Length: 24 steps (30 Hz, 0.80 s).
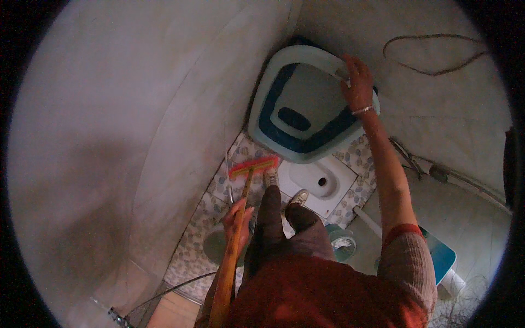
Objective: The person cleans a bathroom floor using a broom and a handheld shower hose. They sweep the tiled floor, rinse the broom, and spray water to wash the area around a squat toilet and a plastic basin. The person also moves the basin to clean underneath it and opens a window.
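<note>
My left hand (238, 221) is closed around the wooden handle of a floor brush (254, 166) with red bristles; its head rests on the patterned tile floor beside my shoe. A thin metal rod also shows near that hand. My right hand (359, 84) is on the right rim of a large pale plastic tub (266, 137) with dark blue bands, its fingers spread towards the rim. The tub leans in the corner just beyond a white squat toilet (322, 180). How firmly my right hand grips the rim cannot be told.
Walls close in on the left and right. A hose (434, 74) hangs at the upper right, with a pipe (471, 182) below it. A small bucket (343, 246) and a round green basin (215, 246) stand by my legs. A tap (117, 315) is at the lower left.
</note>
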Available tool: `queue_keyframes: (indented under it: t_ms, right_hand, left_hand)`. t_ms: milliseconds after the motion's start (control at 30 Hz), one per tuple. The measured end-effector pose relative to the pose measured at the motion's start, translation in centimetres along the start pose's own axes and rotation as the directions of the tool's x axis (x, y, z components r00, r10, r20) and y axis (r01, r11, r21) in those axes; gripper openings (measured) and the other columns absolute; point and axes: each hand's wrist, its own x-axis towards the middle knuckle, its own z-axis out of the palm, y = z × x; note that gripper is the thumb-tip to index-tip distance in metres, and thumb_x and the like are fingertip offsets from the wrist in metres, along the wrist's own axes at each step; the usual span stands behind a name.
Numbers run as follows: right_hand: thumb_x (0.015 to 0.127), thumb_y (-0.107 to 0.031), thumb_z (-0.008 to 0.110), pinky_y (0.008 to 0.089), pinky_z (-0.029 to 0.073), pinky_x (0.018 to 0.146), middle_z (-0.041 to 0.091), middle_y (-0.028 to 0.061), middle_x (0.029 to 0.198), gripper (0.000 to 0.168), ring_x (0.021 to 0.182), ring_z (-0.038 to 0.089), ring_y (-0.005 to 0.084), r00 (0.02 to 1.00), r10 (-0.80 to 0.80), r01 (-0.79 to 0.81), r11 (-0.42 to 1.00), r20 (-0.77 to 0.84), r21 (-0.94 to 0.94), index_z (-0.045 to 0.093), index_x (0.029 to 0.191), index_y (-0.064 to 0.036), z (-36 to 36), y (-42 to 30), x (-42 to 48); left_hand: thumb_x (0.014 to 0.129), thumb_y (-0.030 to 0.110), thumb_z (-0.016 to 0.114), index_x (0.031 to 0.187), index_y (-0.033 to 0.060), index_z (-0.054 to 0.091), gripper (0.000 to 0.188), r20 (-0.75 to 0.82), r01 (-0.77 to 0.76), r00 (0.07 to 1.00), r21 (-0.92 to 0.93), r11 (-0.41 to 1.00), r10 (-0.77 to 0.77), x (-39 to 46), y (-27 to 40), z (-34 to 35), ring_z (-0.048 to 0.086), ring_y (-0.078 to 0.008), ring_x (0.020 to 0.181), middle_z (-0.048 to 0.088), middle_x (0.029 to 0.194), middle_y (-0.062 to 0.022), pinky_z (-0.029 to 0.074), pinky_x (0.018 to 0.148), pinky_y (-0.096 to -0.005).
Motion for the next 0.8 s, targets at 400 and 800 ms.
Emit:
queue_keyframes:
  t_ms: [400, 800]
  right_hand:
    - [0.069, -0.015, 0.066, 0.0411, 0.032, 0.096, 0.038, 0.0143, 0.125, 0.069, 0.113, 0.038, 0.0345, 0.789, -0.480, -0.165, 0.436, 0.384, 0.885, 0.033, 0.129, -0.008, -9.7, -23.7, -22.7]
    - [0.076, -0.016, 0.062, 0.0368, 0.036, 0.077, 0.054, 0.0110, 0.084, 0.045, 0.080, 0.050, 0.0276, 0.860, -0.384, -0.245, 0.269, 0.337, 0.931, 0.044, 0.116, -0.008, -14.0, -28.4, -25.8]
  left_hand:
    - [0.081, 0.016, 0.059, 0.108, -0.0019, 0.053, 0.032, 0.175, 0.303, 0.948, -0.757, 0.579, -0.267, -0.8, -3.1, 0.9, 0.056, -0.0152, 0.078, 0.060, 0.088, -0.0101, 0.046, 0.071, -0.0290]
    - [0.077, 0.017, 0.062, 0.108, 0.0008, 0.054, 0.036, 0.214, 0.276, 0.946, -0.133, 0.952, -0.244, -9.9, -4.0, -2.3, 0.053, -0.0183, 0.063, 0.055, 0.070, -0.0109, 0.044, 0.062, -0.0314]
